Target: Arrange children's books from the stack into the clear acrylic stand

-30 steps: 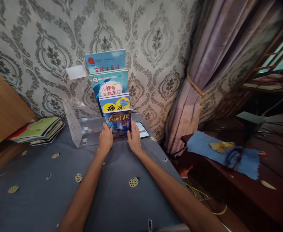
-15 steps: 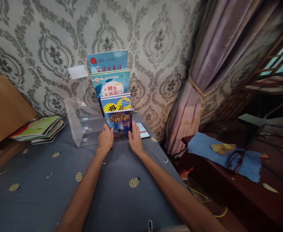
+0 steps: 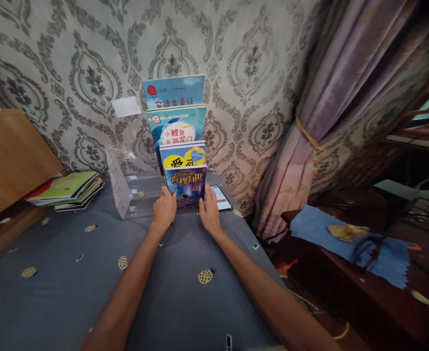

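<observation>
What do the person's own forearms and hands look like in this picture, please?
Both the left forearm and the right forearm are bare and slim, tapering toward the wrists, with no sleeves in view. The left hand and right hand wear no gloves. No watch or bracelet shows on either wrist; rings are too small to rule out.

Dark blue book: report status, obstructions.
Left hand, right hand at opposite edges of dark blue book. Book foremost, cover out. Phone beside right hand, no obstruction visible.
</observation>
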A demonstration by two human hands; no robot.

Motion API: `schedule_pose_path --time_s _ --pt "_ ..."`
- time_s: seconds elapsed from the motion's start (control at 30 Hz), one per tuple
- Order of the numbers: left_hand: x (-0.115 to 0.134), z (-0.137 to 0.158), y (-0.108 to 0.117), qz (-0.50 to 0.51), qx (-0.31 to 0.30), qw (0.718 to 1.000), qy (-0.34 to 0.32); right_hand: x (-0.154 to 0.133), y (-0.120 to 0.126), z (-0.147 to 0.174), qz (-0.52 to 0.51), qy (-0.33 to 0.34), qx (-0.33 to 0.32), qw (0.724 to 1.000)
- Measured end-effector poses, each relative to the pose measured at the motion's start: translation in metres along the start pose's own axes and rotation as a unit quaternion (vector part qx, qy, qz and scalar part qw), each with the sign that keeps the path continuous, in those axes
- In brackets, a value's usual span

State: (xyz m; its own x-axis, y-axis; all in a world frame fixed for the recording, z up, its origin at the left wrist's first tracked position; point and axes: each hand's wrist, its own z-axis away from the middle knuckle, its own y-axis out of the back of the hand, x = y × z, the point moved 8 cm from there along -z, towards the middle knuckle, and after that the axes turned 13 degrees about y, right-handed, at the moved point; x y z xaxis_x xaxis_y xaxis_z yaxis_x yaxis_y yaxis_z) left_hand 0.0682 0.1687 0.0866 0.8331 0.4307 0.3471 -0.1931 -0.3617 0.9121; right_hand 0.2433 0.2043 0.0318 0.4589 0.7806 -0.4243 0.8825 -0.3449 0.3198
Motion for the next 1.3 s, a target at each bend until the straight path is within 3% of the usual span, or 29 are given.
schedule_pose_path --time_s 1.3 --pt "-0.0062 -0.0006 -0.0001 -0.022 0.023 0.999 0.013 0.0019 -0.0004 0.0016 -0.011 0.001 -0.013 1.000"
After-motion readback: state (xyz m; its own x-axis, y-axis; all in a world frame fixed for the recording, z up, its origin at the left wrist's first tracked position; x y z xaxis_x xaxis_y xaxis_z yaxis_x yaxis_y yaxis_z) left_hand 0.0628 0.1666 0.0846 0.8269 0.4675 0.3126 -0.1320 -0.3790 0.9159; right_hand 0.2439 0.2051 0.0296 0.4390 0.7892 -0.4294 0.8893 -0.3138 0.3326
